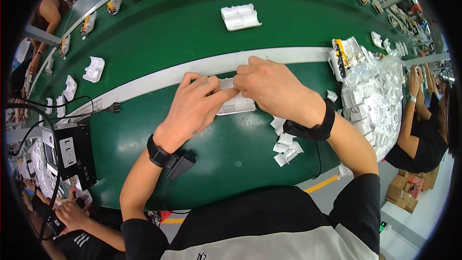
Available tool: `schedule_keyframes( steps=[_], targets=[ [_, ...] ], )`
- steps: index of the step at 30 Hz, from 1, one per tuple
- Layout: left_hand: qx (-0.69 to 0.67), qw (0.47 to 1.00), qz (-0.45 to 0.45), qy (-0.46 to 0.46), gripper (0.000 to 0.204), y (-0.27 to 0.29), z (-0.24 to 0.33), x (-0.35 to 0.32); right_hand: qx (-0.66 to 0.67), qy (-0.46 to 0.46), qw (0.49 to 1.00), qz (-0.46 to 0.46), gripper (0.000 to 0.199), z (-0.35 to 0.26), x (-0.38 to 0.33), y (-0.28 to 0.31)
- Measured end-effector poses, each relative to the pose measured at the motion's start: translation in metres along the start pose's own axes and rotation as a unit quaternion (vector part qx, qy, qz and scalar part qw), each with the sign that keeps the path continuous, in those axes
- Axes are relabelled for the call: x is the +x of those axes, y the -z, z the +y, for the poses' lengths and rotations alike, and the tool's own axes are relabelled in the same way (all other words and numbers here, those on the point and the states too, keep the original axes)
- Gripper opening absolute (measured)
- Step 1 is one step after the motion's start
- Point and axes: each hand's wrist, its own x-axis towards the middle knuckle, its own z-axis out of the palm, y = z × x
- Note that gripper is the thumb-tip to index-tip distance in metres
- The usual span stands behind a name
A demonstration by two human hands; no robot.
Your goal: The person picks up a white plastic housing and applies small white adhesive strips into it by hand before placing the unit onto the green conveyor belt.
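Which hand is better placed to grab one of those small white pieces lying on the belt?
Right. The right hand is above the small white pieces, which lie just under that wrist; the left hand is farther away.

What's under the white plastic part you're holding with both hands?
The green belt shows beneath the white plastic part. The left hand and right hand cover its upper end, so whatever lies under there is hidden.
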Motion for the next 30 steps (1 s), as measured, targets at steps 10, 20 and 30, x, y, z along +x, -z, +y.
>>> schedule_keyframes(
  steps=[10, 20, 30],
  targets=[
    [0.033, 0.999, -0.015, -0.022, 0.031, 0.003, -0.002, 0.003, -0.013, -0.008, 0.999, 0.03, 0.009, -0.006, 0.0, -0.005],
    [-0.091, 0.994, -0.024, 0.051, 0.016, 0.01, -0.002, 0.01, -0.076, 0.003, 0.995, 0.071, 0.011, -0.002, -0.006, -0.009],
    [-0.05, 0.997, -0.006, 0.063, 0.01, 0.018, 0.01, 0.018, -0.026, -0.175, 0.981, 0.082, 0.02, 0.003, -0.085, 0.055]
  ],
)
